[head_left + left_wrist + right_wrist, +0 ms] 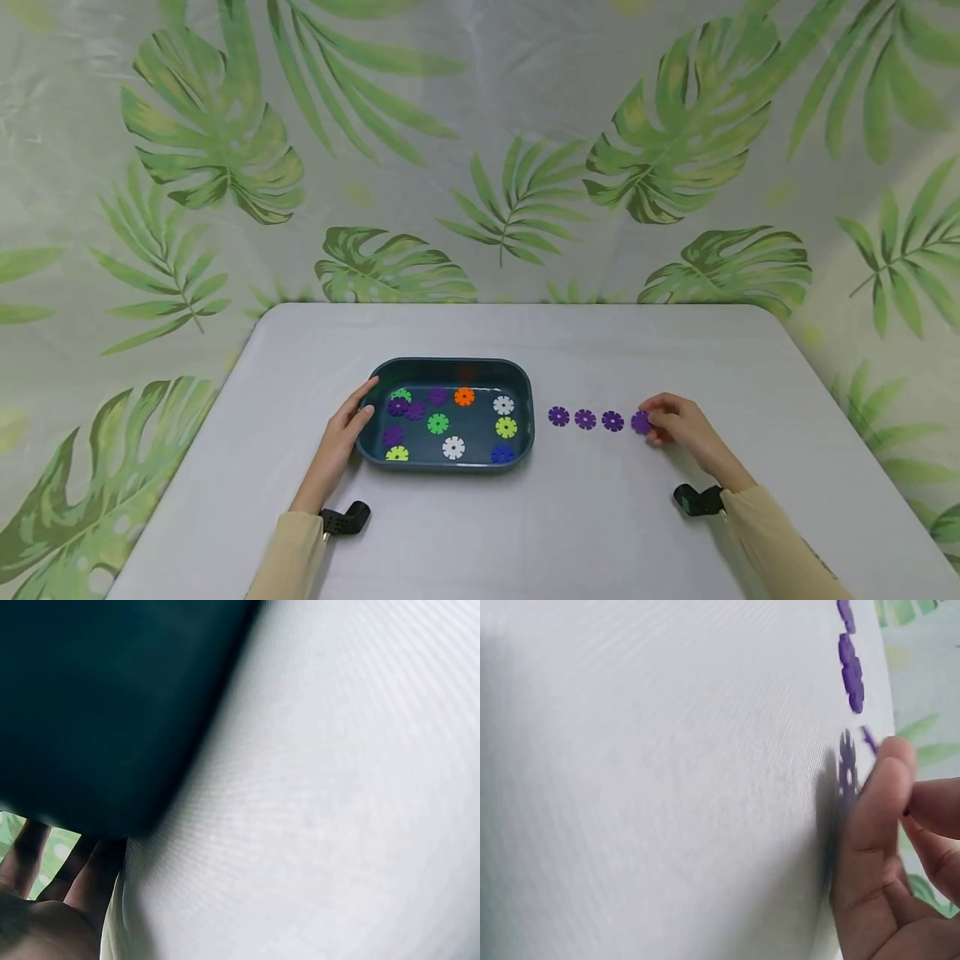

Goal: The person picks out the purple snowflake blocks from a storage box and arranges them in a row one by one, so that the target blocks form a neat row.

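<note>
My left hand holds the left rim of a dark teal tray, with its thumb over the edge and its fingers along the outer wall. In the left wrist view those fingers pass behind the tray. Between thumb and fingers, my right hand pinches a purple snowflake disc, mostly hidden by the fingers in the right wrist view. That disc is at the right end of a row, beside three purple discs: a near one, a middle one and a far one.
Inside the tray lie several loose discs, among them an orange one, a white one, a green one and a blue one. The white table ends at a leaf-patterned curtain behind.
</note>
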A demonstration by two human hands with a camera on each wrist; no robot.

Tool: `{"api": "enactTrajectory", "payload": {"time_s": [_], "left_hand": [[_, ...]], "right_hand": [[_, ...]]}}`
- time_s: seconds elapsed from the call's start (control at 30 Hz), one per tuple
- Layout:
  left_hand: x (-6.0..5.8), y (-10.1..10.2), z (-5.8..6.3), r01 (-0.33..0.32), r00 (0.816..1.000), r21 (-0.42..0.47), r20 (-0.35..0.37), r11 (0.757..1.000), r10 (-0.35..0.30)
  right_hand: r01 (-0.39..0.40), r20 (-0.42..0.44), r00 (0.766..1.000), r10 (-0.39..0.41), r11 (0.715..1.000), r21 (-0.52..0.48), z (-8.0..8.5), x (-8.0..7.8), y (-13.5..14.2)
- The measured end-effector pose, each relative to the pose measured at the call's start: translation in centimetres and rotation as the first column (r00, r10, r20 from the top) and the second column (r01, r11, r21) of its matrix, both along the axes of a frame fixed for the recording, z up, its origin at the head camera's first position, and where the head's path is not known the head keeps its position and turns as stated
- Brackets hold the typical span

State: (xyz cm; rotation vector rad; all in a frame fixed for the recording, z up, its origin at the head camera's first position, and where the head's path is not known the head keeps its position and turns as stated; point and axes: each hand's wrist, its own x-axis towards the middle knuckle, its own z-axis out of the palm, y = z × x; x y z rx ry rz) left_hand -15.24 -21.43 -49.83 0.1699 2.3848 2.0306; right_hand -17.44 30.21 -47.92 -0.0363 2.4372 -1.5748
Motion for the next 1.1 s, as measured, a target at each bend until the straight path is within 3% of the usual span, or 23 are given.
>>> {"api": "enactTrajectory", "payload": {"time_s": [0.2,0.37,0.43,0.7,0.87,1.1], "left_hand": [[0.1,0.0,0.1,-0.001,1.0,0.006,-0.007,1.0,0.001],[0.2,0.1,0.4,-0.009,1.0,0.005,0.0,1.0,0.009],[0.4,0.3,1.0,-0.007,1.0,0.008,0.004,1.0,0.007],[1.3,1.0,3.2,0.004,1.0,0.008,0.009,1.0,-0.005],[1.3,1.0,3.2,0.009,1.0,0.007,0.004,1.0,-0.009],[1.2,0.9,2.9,0.009,1.0,0.016,0.008,1.0,-0.009]], "right_hand": [[0.023,-0.048,0.999,-0.016,0.99,0.136,0.4,0.2,-0.7],[-0.015,-0.08,0.997,0.016,1.0,0.015,1.8,-0.4,-3.1],[-0.045,-0.085,0.996,0.04,0.998,-0.048,2.5,-0.6,-4.5],[-0.167,-0.078,0.985,0.154,0.966,-0.196,4.5,-1.2,-12.8],[-0.247,-0.039,0.969,0.245,0.937,-0.246,4.6,-1.0,-18.8],[-0.36,-0.009,0.927,0.374,0.884,-0.297,3.8,-0.3,-26.2]]}}
